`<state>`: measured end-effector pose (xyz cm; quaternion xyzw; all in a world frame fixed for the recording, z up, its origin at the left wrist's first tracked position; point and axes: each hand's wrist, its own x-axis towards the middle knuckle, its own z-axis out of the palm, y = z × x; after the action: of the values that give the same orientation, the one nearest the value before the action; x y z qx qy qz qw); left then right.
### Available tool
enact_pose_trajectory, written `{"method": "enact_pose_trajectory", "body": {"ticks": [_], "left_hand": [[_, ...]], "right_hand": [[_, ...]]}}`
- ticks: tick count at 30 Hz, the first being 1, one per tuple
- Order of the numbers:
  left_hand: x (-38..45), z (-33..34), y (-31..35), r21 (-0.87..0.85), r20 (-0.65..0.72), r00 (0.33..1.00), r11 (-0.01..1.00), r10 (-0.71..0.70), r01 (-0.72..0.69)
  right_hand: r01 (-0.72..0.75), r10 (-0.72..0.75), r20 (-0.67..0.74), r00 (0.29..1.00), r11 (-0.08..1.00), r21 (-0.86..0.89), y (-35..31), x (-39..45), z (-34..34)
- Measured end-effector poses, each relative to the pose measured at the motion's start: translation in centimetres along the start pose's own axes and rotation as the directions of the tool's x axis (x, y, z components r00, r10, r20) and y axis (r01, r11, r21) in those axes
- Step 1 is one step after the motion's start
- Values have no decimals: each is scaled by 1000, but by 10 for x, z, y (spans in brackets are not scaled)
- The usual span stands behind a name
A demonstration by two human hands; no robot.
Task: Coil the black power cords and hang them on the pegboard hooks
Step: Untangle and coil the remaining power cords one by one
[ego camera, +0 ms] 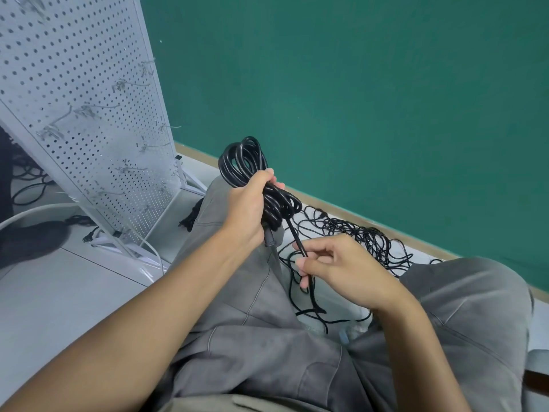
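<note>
No brand, label or writing can be read anywhere in the view.

The coil (255, 176) is a bundle of thick, glossy black cord, wound in several loops. The left hand (248, 208) grips it at the middle, with the fingers (269, 173) curled round the loops, so one part of the bundle stands above the fingers and another part hangs below and to the right of them. A black plug (271, 237) comes out under the heel of this hand and points down.

From the lower loops a free end (295, 234) of the cord runs down to the right hand (341, 270). Its thumb and fingers (304, 282) pinch this cord, and the cord goes on below them toward the floor (74, 281).

Behind the right-hand fingers, a tangle (365, 236) of thinner black cords lies on the floor along the green wall (356, 84). The person sits with grey trousers (267, 337), and both hands are above the lap.

To the left of the left-hand fingers, well apart, stands a white pegboard (89, 93) with metal hooks (98, 108); the hooks that can be seen carry no cord. More black cords (29, 179) lie on the floor behind the board.
</note>
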<state>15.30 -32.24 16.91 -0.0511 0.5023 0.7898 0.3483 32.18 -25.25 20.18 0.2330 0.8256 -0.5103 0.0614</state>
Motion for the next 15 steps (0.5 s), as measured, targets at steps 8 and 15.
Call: {"method": "enact_pose_trajectory", "body": {"ticks": [8, 15], "left_hand": [[-8, 7, -11, 303, 80, 968, 919, 238, -251], [-16, 10, -19, 403, 351, 929, 877, 116, -262]], "right_hand": [[76, -96, -73, 993, 967, -241, -27, 4, -7], [124, -189, -275, 943, 964, -237, -33, 1, -23]]}}
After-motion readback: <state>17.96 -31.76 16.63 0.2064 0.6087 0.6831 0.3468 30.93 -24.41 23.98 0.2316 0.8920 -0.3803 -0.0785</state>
